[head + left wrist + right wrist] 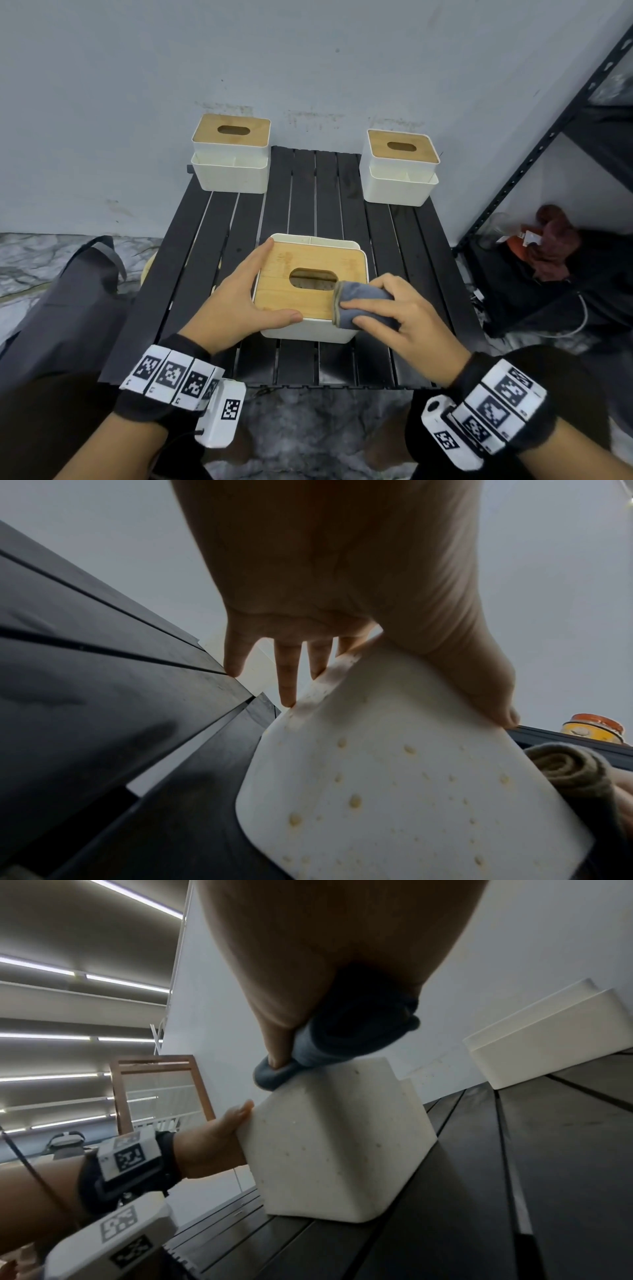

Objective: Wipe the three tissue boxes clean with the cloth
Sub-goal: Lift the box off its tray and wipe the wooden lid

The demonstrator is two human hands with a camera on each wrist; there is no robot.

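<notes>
Three white tissue boxes with bamboo lids stand on a black slatted table (315, 192). One is at the back left (231, 156), one at the back right (400, 168), also seen in the right wrist view (548, 1042). The nearest box (308, 287) sits in the middle, its white wall speckled (394, 777) (335, 1145). My left hand (239, 294) braces its front left corner, straight fingers along the left side and thumb along the front edge. My right hand (394, 308) grips a folded grey cloth (359, 305) on the lid's front right part, beside the oval slot.
A grey wall rises just behind the back boxes. A dark bag (68, 291) lies on the floor to the left. A black metal shelf (548, 137) stands at the right, with reddish fabric (551, 240) on its bottom level. The near table edge is by my wrists.
</notes>
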